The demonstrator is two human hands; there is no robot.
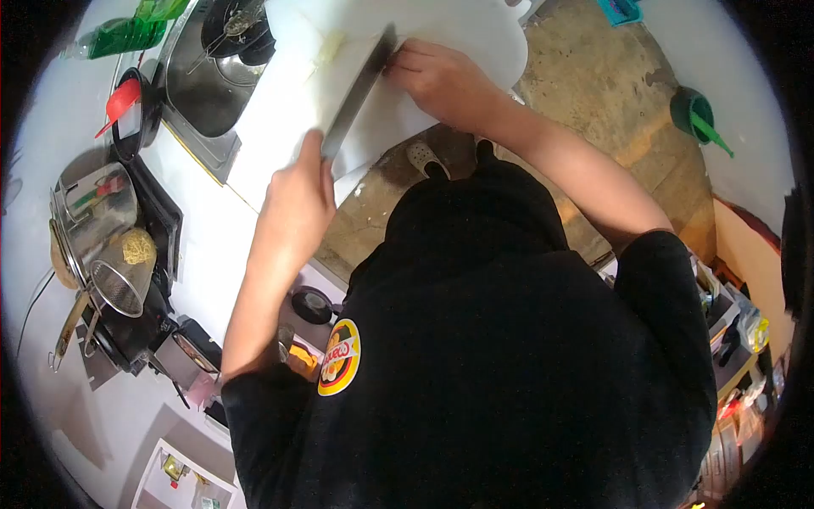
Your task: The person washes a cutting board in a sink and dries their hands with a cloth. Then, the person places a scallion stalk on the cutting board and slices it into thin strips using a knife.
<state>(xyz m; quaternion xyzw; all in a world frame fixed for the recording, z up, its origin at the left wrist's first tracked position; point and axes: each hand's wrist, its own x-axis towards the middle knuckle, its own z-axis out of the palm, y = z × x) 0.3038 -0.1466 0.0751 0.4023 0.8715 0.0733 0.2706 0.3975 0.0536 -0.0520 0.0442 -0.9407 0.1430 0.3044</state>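
Observation:
My left hand is closed around the handle end of a large knife, its thumb pointing along the blade. The blade slants up and to the right over a white surface. Close to the tip, my right hand has its fingers bent together against the far end of the blade. Whatever lies under those fingertips is hidden. A pale green-white piece of food, somewhat blurred, rests on the white surface left of the blade.
To the left is a metal sink with a dark pan in it. A red scoop, a green bottle and a strainer are further left. A green bucket stands at right.

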